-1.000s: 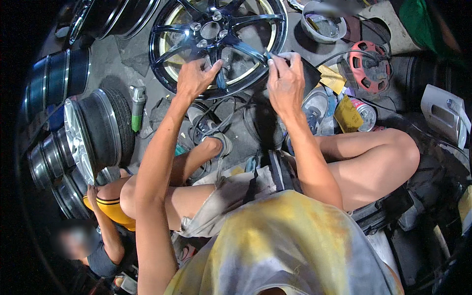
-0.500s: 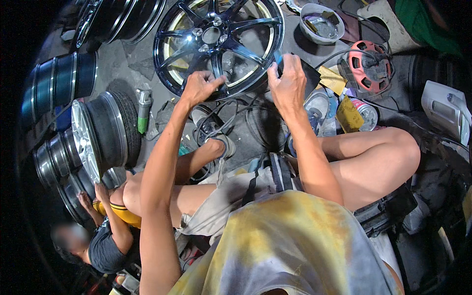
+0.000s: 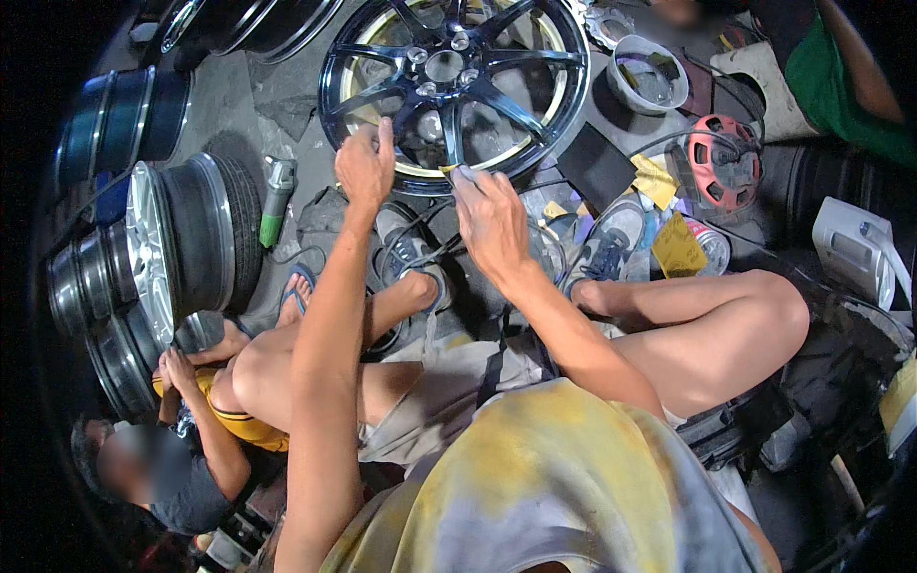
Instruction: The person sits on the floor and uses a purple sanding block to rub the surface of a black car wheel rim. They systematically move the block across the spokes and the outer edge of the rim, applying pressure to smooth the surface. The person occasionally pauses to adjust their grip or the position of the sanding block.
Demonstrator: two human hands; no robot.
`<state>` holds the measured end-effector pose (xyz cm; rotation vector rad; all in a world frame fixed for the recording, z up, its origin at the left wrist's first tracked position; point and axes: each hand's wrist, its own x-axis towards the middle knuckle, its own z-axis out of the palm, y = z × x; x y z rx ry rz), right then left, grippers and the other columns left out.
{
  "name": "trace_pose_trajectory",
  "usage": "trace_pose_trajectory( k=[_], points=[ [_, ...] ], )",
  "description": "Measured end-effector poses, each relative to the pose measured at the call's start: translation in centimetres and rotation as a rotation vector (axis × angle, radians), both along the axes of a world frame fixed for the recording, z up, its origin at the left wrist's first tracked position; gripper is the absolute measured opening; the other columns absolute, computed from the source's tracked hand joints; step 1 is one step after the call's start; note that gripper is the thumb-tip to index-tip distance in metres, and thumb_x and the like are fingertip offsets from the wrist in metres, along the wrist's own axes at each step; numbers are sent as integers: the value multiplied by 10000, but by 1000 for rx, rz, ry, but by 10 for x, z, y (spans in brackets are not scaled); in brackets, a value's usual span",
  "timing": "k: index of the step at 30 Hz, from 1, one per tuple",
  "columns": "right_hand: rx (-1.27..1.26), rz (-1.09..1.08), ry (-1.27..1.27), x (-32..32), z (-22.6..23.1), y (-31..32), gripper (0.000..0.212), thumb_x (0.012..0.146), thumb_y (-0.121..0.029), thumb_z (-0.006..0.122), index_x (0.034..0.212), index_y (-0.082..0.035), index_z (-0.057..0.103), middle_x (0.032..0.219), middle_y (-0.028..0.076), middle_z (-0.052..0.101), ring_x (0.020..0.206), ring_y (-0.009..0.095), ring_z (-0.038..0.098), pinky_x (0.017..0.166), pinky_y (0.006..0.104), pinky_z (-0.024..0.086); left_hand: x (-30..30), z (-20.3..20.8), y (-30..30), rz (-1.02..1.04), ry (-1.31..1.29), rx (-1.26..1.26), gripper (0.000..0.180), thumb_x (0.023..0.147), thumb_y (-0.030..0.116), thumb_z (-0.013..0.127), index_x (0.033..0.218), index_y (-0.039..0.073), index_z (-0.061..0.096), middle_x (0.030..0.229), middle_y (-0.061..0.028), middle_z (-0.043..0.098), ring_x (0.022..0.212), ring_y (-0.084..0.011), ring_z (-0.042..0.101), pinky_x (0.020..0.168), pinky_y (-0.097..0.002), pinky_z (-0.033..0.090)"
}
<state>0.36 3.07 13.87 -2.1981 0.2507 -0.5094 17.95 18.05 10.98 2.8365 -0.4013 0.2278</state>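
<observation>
A dark, glossy multi-spoke wheel rim [image 3: 497,63] lies face up on the ground in front of my feet. My left hand [image 3: 365,164] is at its near left lip, fingers curled round the edge and thumb pointing up over the inside; the fingertips are partly hidden. Against the near lip, below a spoke's end, is my right hand [image 3: 491,215]. Its fingers pinch a small piece of sandpaper [image 3: 449,169], with just a yellow edge showing.
A dark sheet [image 3: 596,167], yellow sandpaper [image 3: 680,246] and a can [image 3: 710,246] lie to the right. Beyond are a white bowl [image 3: 648,95] and a red slotted disc [image 3: 723,162]. Leftward stand a grinder [image 3: 278,199], a tyred wheel [image 3: 196,234] and a co-worker [image 3: 215,458].
My right hand has come left and down from the rim's right side to its near lip. My left hand has shifted slightly left along the edge. The whole view has shifted somewhat.
</observation>
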Motion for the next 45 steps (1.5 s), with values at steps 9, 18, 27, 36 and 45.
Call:
trace_pose_trajectory(
  k=[9, 18, 27, 36, 45],
  points=[
    [39, -72, 63, 10, 0, 9, 406, 793, 51, 620, 1196, 27, 669, 1037, 188, 693, 842, 392, 602, 783, 460, 509, 0, -9, -5, -13, 9, 32, 580, 991, 556, 494, 926, 48, 766, 819, -240, 698, 829, -385, 664, 815, -468, 451],
    [31, -72, 24, 9, -2, 8, 264, 831, 28, 596, 1070, 8, 706, 914, 199, 690, 813, 407, 616, 766, 462, 469, 1, -1, -8, 3, 84, 38, 600, 987, 571, 493, 914, 45, 771, 825, -240, 702, 826, -389, 667, 824, -476, 449],
    [118, -99, 113, 9, 5, 9, 234, 824, 3, 591, 1032, 26, 697, 862, 211, 668, 804, 429, 613, 770, 480, 474, 1, -6, -7, 5, 72, 38, 583, 983, 565, 503, 887, 54, 766, 812, -236, 701, 830, -385, 669, 811, -467, 447],
    [-148, 44, 67, 10, 2, 7, 424, 781, 37, 609, 1200, 34, 670, 1202, 209, 680, 921, 382, 627, 815, 448, 560, 3, -5, -3, 8, 114, 47, 625, 981, 599, 478, 900, 49, 763, 804, -234, 696, 820, -370, 667, 809, -457, 444],
    [-558, 274, 29, 18, 4, -18, 397, 800, -20, 611, 1193, 11, 664, 1252, 143, 665, 965, 306, 616, 799, 382, 552, -1, -6, -6, -28, 11, -39, 593, 979, 570, 500, 812, 53, 739, 757, -227, 688, 770, -396, 661, 781, -482, 459]
  ],
)
